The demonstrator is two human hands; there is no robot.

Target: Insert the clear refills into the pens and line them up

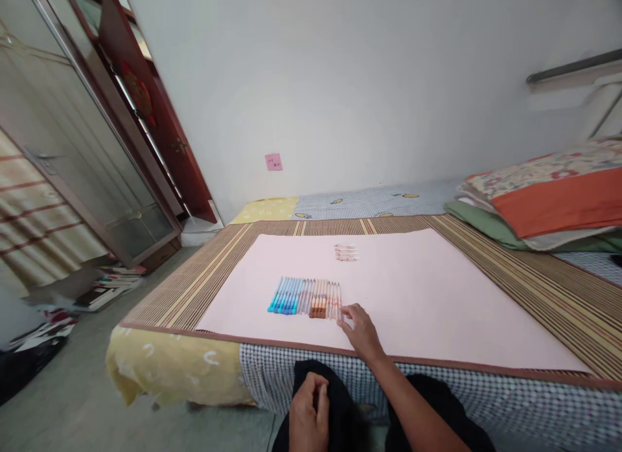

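A row of pens (pixel 305 296) lies side by side on a pale pink sheet (pixel 418 290) spread over the bed: blue-capped ones at the left, grey and orange ones in the middle, clear ones at the right. My right hand (pixel 360 330) rests on the sheet with its fingers stretched out, fingertips touching the right end of the row. My left hand (pixel 308 414) sits low over my dark-clothed lap with its fingers curled loosely; nothing shows in it. A few more clear pens (pixel 345 252) lie apart, farther back on the sheet.
The sheet lies on a striped woven mat (pixel 558 290) covering a bed with checked bedding (pixel 486 400). Folded quilts and a pillow (pixel 549 199) are stacked at the right. A door (pixel 146 109) and a glass cabinet stand at the left, with books (pixel 109 285) on the floor.
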